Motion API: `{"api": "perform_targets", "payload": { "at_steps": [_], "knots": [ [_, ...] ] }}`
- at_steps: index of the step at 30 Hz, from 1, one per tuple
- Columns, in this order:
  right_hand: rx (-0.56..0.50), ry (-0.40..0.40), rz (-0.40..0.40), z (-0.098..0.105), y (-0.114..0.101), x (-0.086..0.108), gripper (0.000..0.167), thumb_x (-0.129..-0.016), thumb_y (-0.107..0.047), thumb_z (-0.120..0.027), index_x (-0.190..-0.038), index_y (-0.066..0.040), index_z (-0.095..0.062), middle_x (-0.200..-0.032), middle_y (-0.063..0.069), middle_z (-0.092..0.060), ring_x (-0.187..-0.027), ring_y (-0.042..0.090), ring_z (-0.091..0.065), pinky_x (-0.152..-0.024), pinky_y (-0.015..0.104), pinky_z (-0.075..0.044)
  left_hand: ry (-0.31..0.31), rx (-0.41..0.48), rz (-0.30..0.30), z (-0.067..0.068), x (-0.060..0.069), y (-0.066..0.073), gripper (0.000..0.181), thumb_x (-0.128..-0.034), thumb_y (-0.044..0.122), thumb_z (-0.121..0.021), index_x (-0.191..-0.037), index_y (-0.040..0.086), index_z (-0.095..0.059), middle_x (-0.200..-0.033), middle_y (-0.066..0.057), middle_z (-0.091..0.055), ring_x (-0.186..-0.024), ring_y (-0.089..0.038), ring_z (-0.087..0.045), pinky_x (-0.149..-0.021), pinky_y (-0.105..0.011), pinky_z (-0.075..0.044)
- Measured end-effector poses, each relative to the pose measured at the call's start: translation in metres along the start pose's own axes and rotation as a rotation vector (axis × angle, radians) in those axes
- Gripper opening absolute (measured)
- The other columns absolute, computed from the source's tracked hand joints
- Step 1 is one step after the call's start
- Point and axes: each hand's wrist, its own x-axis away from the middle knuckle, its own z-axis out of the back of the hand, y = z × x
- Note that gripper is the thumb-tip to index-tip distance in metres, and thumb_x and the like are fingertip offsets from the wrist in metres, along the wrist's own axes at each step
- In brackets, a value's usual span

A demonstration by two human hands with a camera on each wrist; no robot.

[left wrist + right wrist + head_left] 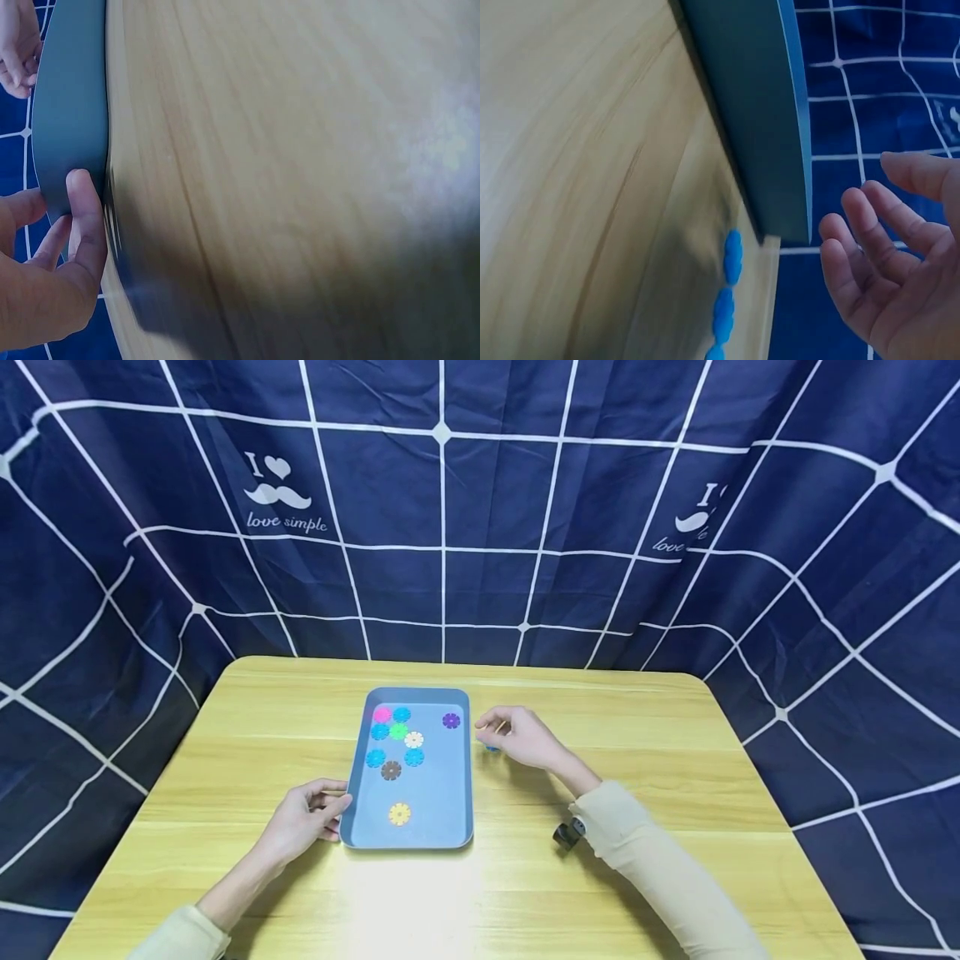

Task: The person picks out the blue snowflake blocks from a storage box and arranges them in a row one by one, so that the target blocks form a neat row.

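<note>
A grey-blue tray lies on the table, holding several small notched flower-shaped discs. Among them are a pink disc, a green disc, a purple disc, a brown disc and a yellow disc. At the tray's near left side my left hand holds the wall, thumb at the rim and a finger on the outer face. My right hand, fingers loosely bent around nothing, hovers right of the tray. Below it, a blue piece with rounded lobes lies on the wood, partly hidden in the head view.
The light wooden table extends around the tray. Dark blue curtains with white grid lines stand behind it and on both sides. A small black device is at my right wrist.
</note>
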Motion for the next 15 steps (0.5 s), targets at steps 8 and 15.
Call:
{"api": "perform_targets", "payload": {
  "at_steps": [8,15],
  "knots": [
    [0.001,-0.075,0.07,-0.016,-0.019,-0.013,0.026,-0.099,-0.021,-0.073,-0.118,-0.003,-0.075,-0.097,0.006,-0.073,-0.087,0.013,-0.064,-0.077,0.023,-0.058,-0.002,0.006,0.011,0.0,0.0,-0.001,0.044,-0.105,0.014,-0.065,-0.141,-0.009,-0.056,-0.1,-0.014,-0.072,-0.073,-0.016,-0.066,-0.066,-0.027,-0.067],
    [0.013,-0.145,0.131,-0.031,-0.025,-0.027,0.03,-0.099,-0.021,-0.075,-0.123,-0.003,-0.074,-0.1,0.006,-0.074,-0.088,0.009,-0.063,-0.081,0.02,-0.058,-0.002,0.006,0.011,0.0,0.0,-0.001,0.043,-0.1051,0.014,-0.065,-0.141,-0.009,-0.057,-0.1,-0.014,-0.072,-0.073,-0.015,-0.066,-0.066,-0.027,-0.067]
  ]
}}
